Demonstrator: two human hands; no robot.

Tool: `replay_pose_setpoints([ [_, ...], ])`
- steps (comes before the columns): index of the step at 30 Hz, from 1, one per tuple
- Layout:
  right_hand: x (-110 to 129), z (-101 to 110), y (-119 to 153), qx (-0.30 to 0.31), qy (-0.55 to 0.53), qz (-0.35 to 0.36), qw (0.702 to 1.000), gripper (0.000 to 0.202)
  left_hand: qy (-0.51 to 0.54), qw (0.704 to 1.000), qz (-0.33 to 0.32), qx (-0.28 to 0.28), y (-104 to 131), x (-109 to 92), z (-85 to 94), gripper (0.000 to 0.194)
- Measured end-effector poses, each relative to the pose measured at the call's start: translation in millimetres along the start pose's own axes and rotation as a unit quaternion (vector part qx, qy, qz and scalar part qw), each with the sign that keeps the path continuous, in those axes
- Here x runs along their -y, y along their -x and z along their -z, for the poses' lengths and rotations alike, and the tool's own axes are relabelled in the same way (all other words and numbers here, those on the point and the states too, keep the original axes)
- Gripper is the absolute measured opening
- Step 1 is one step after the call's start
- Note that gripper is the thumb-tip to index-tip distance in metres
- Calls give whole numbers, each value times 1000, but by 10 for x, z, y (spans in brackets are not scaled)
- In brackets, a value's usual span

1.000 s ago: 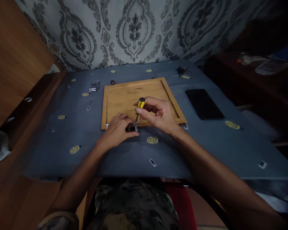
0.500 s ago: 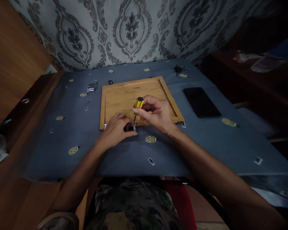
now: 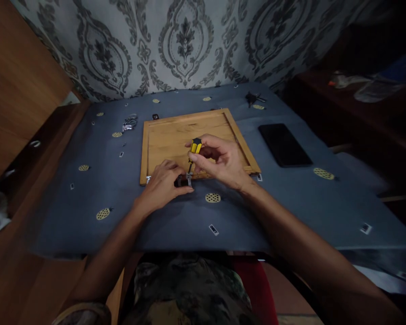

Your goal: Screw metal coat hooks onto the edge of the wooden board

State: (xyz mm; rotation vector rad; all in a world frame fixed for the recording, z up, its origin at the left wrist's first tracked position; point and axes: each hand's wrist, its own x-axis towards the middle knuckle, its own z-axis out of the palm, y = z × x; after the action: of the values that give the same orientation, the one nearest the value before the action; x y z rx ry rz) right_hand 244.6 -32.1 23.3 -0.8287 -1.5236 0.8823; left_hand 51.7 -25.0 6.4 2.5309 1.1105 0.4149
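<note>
A framed wooden panel [image 3: 186, 131] lies flat on the blue cloth. At its near edge, my left hand [image 3: 164, 183] is closed around a small metal hinge [image 3: 188, 179], thumb below and fingers above. My right hand [image 3: 221, 160] grips a yellow and black screwdriver [image 3: 196, 146] by its handle, between thumb and fingers. The screwdriver stands nearly upright, its tip down at the hinge. Whether the tip sits in a screw is too small to tell.
A black phone [image 3: 284, 144] lies right of the panel. Metal hardware [image 3: 129, 123] is on the left of the cloth, and a dark object [image 3: 254, 99] at the back right. A patterned curtain [image 3: 186, 40] hangs behind.
The fingers of my right hand have shifted slightly on the screwdriver handle. My left hand has kept its place at the hinge.
</note>
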Motion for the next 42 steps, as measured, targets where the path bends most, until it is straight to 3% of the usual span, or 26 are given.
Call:
replay_pose_setpoints([
  [16, -49, 17, 15, -14, 36, 17, 999, 39, 0, 1000, -3, 3, 6, 2, -2, 29],
  [25, 63, -1, 30, -108, 27, 37, 993, 36, 0, 1000, -8, 6, 3, 11, -2, 30],
  [42, -25, 10, 22, -60, 67, 12, 996, 44, -5, 1000, -15, -3, 18, 17, -11, 29],
])
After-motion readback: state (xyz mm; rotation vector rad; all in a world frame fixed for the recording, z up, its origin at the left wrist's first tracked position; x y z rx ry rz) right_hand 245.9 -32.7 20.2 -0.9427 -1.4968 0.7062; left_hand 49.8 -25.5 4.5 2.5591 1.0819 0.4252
